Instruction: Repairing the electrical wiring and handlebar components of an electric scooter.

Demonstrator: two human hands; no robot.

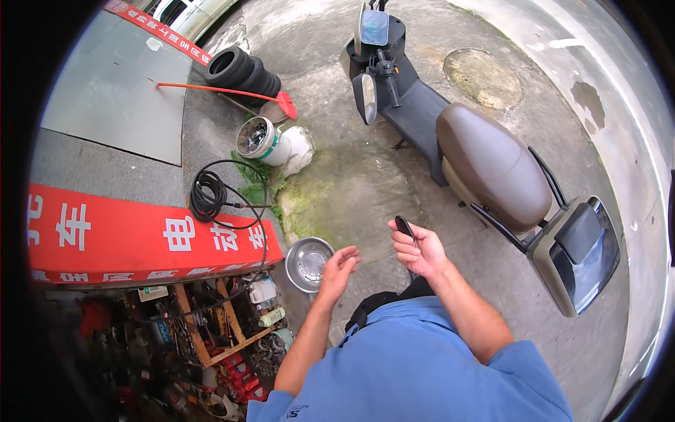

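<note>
In my right hand I hold a small black oval object, like a key fob, between thumb and fingers. My left hand hangs beside a round metal basin, its fingers loosely bent and apart, with nothing visible in them. Ahead and to the right stands a dark scooter with a brown seat, a mirror and a rear box.
On the left are a red lettered banner, a coiled black hose, a bucket, stacked tyres and an orange long-handled tool. Below the banner lie cluttered tools and wooden frames. A white vehicle stands behind.
</note>
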